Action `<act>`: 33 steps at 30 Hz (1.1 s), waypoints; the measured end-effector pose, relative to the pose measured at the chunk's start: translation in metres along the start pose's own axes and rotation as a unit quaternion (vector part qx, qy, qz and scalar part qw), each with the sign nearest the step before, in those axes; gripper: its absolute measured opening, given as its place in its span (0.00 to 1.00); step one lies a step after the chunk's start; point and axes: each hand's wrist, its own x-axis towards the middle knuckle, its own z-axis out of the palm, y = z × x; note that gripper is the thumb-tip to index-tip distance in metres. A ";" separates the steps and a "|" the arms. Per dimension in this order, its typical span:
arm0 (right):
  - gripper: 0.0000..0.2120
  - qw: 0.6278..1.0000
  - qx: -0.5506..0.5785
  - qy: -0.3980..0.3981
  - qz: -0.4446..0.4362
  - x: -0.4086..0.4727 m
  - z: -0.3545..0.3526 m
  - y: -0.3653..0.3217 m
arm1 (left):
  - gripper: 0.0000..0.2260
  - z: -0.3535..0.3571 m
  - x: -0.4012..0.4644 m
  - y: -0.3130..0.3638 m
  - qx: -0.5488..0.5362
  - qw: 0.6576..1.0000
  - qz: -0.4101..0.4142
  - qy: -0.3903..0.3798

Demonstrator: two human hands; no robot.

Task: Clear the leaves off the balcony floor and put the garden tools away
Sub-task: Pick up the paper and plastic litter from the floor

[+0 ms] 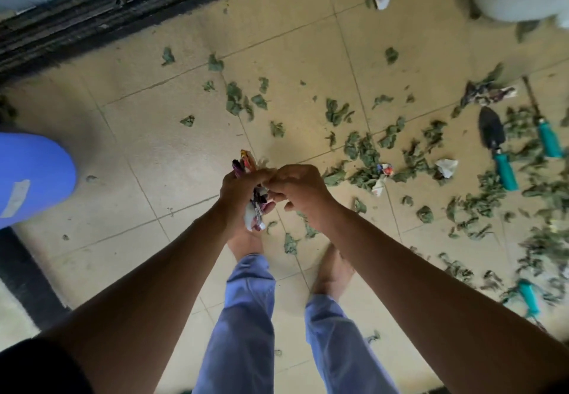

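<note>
Crumpled wrappers (257, 205) are gripped in the curled fingers of the left hand (238, 190); the right hand (300, 190) pinches at them. Green leaves (363, 153) litter the tiled floor (154, 153) right of the hands, around a teal-handled trowel (497, 150).

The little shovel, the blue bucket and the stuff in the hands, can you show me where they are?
Little shovel (491, 130): head view, on its dark blade.
Blue bucket (34, 175): head view, on its blue side.
Wrappers (256, 205): head view, on the crumpled bundle that the left hand (238, 190) grips.
</note>
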 end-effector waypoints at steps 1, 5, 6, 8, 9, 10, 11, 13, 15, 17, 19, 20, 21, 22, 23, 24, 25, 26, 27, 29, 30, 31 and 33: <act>0.02 1.000 -0.005 -0.012 -0.001 -0.004 -0.006 0.006 | 0.05 0.006 -0.002 -0.006 -0.003 1.000 -0.002 0.013; 0.03 1.000 0.012 0.015 0.007 -0.008 -0.035 0.037 | 0.03 0.035 -0.004 -0.023 0.035 0.997 0.022 0.065; 0.03 0.998 0.021 0.059 0.006 -0.005 -0.045 0.047 | 0.05 0.043 -0.004 -0.027 0.043 0.997 0.029 0.060; 0.06 0.985 0.014 0.170 0.007 0.002 -0.067 0.070 | 0.09 0.054 -0.002 -0.037 0.062 0.996 0.035 0.048; 0.06 0.976 -0.005 0.219 0.009 0.005 -0.079 0.080 | 0.10 0.059 0.000 -0.042 0.076 0.996 0.033 0.043; 0.06 0.966 -0.025 0.257 0.013 0.007 -0.092 0.091 | 0.10 0.064 0.001 -0.047 0.090 0.995 0.032 0.042; 0.05 0.957 -0.041 0.286 0.018 0.009 -0.104 0.100 | 0.09 0.069 0.004 -0.052 0.104 0.993 0.036 0.045; 0.02 0.945 -0.062 0.319 0.030 0.018 -0.129 0.120 | 0.07 0.078 0.008 -0.062 0.124 0.990 0.043 0.042; 0.05 0.943 -0.058 0.325 0.043 0.028 -0.147 0.139 | 0.07 0.083 0.012 -0.074 0.137 0.989 0.048 0.039; 0.09 0.939 -0.049 0.335 0.060 0.038 -0.158 0.154 | 0.08 0.086 0.016 -0.086 0.145 0.987 0.051 0.037; 0.14 0.935 -0.051 0.346 0.064 0.051 -0.165 0.163 | 0.07 0.089 0.019 -0.096 0.151 0.987 0.047 0.029; 0.16 0.934 -0.049 0.350 0.059 0.059 -0.167 0.165 | 0.07 0.090 0.022 -0.100 0.152 0.987 0.044 0.024; 0.17 0.933 -0.043 0.353 0.054 0.066 -0.169 0.165 | 0.06 0.090 0.024 -0.102 0.153 0.987 0.041 0.023; 0.17 0.932 -0.037 0.358 0.048 0.074 -0.170 0.165 | 0.06 0.091 0.027 -0.105 0.149 0.988 0.039 0.022; 0.16 0.931 -0.031 0.362 0.048 0.081 -0.171 0.165 | 0.06 0.090 0.030 -0.107 0.144 0.989 0.036 0.019; 0.16 0.929 -0.025 0.365 0.051 0.088 -0.172 0.166 | 0.06 0.090 0.033 -0.110 0.141 0.989 0.034 0.014; 0.16 0.927 -0.012 0.369 0.058 0.092 -0.172 0.166 | 0.07 0.089 0.035 -0.112 0.144 0.989 0.031 0.008; 0.15 0.924 0.002 0.376 0.062 0.096 -0.173 0.169 | 0.08 0.088 0.036 -0.114 0.152 0.988 0.028 0.004; 0.15 0.922 0.017 0.382 0.064 0.098 -0.174 0.171 | 0.08 0.088 0.037 -0.116 0.160 0.987 0.026 0.005; 0.13 0.918 0.038 0.390 0.065 0.098 -0.178 0.177 | 0.07 0.090 0.037 -0.118 0.166 0.986 0.025 0.008; 0.11 0.916 0.049 0.393 0.066 0.096 -0.180 0.181 | 0.07 0.091 0.037 -0.119 0.163 0.986 0.026 0.010; 0.12 0.915 0.068 0.391 0.069 0.093 -0.181 0.185 | 0.07 0.092 0.036 -0.120 0.162 0.986 0.026 0.008; 0.14 0.911 0.111 0.390 0.081 0.085 -0.185 0.196 | 0.08 0.094 0.034 -0.122 0.164 0.986 0.025 0.007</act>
